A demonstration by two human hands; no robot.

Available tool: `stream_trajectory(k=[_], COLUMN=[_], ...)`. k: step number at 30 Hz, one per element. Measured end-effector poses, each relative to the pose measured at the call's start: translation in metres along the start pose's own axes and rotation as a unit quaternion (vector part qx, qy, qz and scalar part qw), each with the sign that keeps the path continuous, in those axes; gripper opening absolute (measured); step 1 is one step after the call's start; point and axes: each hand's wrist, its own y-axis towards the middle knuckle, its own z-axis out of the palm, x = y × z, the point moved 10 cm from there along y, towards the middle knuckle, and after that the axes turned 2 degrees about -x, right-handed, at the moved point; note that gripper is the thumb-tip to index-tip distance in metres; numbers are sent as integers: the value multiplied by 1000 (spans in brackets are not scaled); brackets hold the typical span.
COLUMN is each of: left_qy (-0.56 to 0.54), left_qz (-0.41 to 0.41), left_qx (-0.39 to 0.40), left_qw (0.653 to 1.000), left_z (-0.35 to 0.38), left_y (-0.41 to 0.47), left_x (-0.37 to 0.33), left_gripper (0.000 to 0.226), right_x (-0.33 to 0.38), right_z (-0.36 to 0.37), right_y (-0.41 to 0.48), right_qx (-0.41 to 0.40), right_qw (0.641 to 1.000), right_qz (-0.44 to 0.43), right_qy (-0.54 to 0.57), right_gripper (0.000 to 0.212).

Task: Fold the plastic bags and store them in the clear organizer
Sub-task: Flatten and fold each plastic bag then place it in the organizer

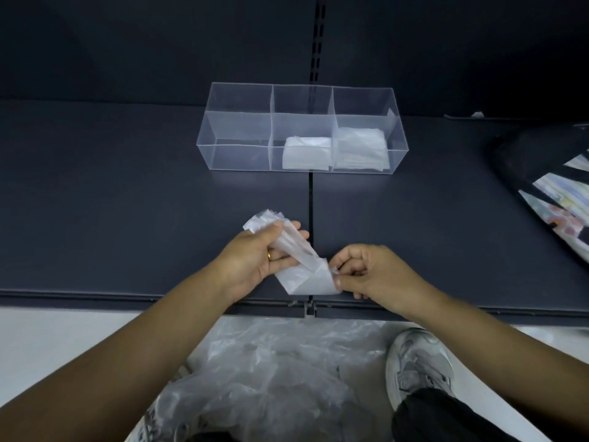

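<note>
A narrow, folded strip of clear plastic bag (306, 275) lies across the front of the dark shelf. My left hand (255, 260) grips its far end, which fans out above my fingers. My right hand (366, 272) pinches the near end, which is folded into a triangle. The clear organizer (236, 129) with three compartments stands further back on the shelf. Its left compartment holds nothing, the middle one holds a folded bag (306, 153), and the right one holds a stack of folded bags (360, 148).
A heap of loose plastic bags (271, 368) lies on the floor below the shelf edge, between my shoes (417, 362). A dark patterned bag (554, 186) sits at the right of the shelf. The slotted upright (317, 43) runs up the back panel.
</note>
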Motion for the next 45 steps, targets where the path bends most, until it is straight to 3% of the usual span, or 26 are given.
stream_trajectory(k=[3, 5, 7, 9, 10, 13, 16, 20, 24, 33, 36, 39, 42, 45], left_qy=[3, 65, 167, 220, 229, 212, 187, 131, 96, 224, 122, 60, 56, 51], left_qz=[30, 117, 227, 299, 289, 115, 55, 54, 56, 141, 130, 112, 110, 113], left_qx=[-67, -158, -266, -300, -277, -123, -18, -51, -76, -133, -149, -184, -208, -200], left_qw=[997, 978, 922, 879, 887, 963, 981, 989, 991, 955, 973, 975, 970, 972], left_z=[-13, -30, -45, -44, -38, -14, 2, -9, -16, -20, -24, -27, -28, -24], left_y=[2, -8, -40, -73, -78, -66, -63, -66, -67, -75, -70, -66, -69, -72], left_x=[-13, -32, -50, -52, -42, 14, 40, 52, 62, 43, 38, 44, 52, 56], left_gripper=[34, 33, 39, 30, 26, 31, 25, 10, 13, 11, 39, 20, 25, 30], right_x=[5, 12, 20, 29, 34, 47, 54, 46, 36, 30, 32, 34, 24, 1], right_z=[-2, -4, -4, -1, 1, 11, 17, 22, 29, 31, 29, 27, 18, 36], right_y=[1, 3, 5, 7, 8, 10, 12, 15, 15, 8, 2, -4, -13, -31], right_qx=[-17, -26, -31, -27, -20, 6, 12, 14, -2, -36, -41, -53, -95, -21], right_qw=[1000, 999, 997, 996, 995, 992, 989, 992, 991, 993, 995, 996, 995, 986], right_qz=[-14, -32, -53, -77, -89, -122, -141, -120, -102, -76, -72, -62, 12, 145], right_qy=[10, 23, 37, 35, 29, 0, -38, -38, -88, -82, -54, -36, -32, 73], right_gripper=[15, 14, 16, 17, 18, 19, 21, 22, 21, 25, 27, 27, 24, 37])
